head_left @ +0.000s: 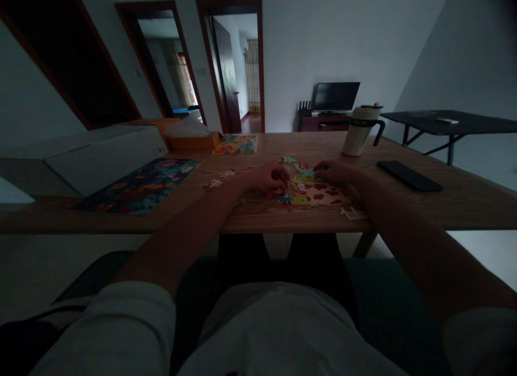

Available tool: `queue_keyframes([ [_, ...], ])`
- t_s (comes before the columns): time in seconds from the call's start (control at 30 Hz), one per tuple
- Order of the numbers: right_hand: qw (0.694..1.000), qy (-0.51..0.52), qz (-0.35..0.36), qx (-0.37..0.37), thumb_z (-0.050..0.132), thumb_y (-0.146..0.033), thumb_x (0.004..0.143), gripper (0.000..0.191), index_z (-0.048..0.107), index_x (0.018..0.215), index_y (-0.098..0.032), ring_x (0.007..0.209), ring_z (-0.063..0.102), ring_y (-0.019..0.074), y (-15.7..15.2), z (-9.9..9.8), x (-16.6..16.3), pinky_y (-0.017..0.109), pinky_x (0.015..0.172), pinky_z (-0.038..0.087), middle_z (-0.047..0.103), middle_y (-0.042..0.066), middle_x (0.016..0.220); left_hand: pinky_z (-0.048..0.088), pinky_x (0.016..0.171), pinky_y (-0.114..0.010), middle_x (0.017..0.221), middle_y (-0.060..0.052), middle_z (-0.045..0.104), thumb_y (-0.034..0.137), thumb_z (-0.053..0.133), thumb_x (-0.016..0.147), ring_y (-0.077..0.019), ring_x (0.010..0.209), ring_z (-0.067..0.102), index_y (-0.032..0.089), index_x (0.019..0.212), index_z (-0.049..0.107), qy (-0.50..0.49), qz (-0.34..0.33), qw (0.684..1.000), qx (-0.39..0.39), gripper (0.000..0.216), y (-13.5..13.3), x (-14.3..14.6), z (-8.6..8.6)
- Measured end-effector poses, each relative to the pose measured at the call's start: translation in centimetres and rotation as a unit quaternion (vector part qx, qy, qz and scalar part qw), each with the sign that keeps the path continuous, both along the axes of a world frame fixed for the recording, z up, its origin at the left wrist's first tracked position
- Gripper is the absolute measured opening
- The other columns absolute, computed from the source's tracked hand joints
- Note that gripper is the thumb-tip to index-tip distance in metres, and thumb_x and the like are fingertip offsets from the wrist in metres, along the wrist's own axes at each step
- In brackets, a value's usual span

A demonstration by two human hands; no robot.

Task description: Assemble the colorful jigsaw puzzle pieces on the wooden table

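Observation:
A partly joined colourful jigsaw puzzle (319, 194) lies on the wooden table (464, 203) in front of me. My left hand (269, 178) rests at its left edge, fingers curled down onto the pieces. My right hand (335, 171) sits at the puzzle's far edge, fingers bent and pressing on a piece; whether either hand grips a piece is hidden in the dim light. Loose puzzle pieces (218, 181) lie just left of my left hand.
A dark finished puzzle board (141, 186) lies at left beside a white box (100, 155). Another colourful puzzle (236, 144) and an orange box (194, 141) sit further back. A white tumbler (359, 131) and a black phone (409, 175) stand at right.

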State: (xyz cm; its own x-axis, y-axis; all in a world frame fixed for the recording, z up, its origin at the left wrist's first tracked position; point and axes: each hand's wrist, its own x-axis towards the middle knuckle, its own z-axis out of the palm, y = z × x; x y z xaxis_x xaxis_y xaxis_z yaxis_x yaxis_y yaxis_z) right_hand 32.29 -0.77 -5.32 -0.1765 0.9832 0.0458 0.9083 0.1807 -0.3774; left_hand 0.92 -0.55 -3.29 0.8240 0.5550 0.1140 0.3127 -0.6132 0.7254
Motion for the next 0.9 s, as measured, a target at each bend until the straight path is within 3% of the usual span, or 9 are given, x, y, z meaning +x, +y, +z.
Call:
queue_keyframes([
  [0.27,1.0,-0.002,-0.001,0.0,0.061,-0.031,0.095,0.032,0.075,0.122,-0.021,0.107,0.072,0.0261,-0.6,0.4,-0.3,0.037,0.1,0.055,0.074,0.011,0.125,0.056,0.077,-0.03,0.091,-0.005,0.071,0.012,0.078,0.081,-0.013,0.079,0.067,0.014,0.099,0.065,-0.108,0.142,0.984,0.027,0.022,1.0,0.2,-0.1],
  [0.4,1.0,-0.007,0.003,0.003,0.061,-0.031,0.095,0.032,0.075,0.122,-0.022,0.108,0.072,0.0263,-0.6,0.5,-0.3,0.038,0.099,0.056,0.076,0.009,0.121,0.056,0.075,-0.027,0.09,-0.002,0.067,0.013,0.077,0.081,-0.0115,0.077,0.065,0.016,0.112,0.064,-0.151,0.198,0.967,0.049,0.034,1.0,0.7,-0.6],
  [0.53,1.0,-0.001,-0.001,-0.003,0.062,-0.032,0.094,0.033,0.074,0.124,-0.022,0.106,0.072,0.0271,-0.6,0.4,-0.2,0.04,0.097,0.057,0.076,0.01,0.12,0.055,0.079,-0.029,0.095,-0.005,0.07,0.015,0.076,0.08,-0.0149,0.083,0.066,0.016,0.106,0.067,-0.101,0.254,0.957,0.095,0.028,1.4,1.2,-1.4],
  [0.73,1.0,0.005,0.012,0.001,0.062,-0.03,0.095,0.031,0.074,0.122,-0.021,0.109,0.071,0.0266,-0.2,0.1,0.0,0.04,0.101,0.055,0.073,0.012,0.126,0.055,0.08,-0.031,0.103,-0.01,0.075,0.019,0.072,0.078,-0.02,0.091,0.069,0.015,0.105,0.07,0.036,0.174,0.98,0.087,0.027,1.0,0.4,-0.7],
  [0.9,1.0,0.002,0.001,-0.003,0.062,-0.032,0.095,0.032,0.074,0.123,-0.022,0.108,0.072,0.0269,0.1,-0.1,0.2,0.041,0.1,0.055,0.075,0.011,0.122,0.052,0.087,-0.032,0.109,-0.006,0.075,0.01,0.065,0.073,-0.0214,0.096,0.068,0.023,0.112,0.077,0.151,0.077,0.971,0.171,0.042,-0.7,-0.7,1.1],
])
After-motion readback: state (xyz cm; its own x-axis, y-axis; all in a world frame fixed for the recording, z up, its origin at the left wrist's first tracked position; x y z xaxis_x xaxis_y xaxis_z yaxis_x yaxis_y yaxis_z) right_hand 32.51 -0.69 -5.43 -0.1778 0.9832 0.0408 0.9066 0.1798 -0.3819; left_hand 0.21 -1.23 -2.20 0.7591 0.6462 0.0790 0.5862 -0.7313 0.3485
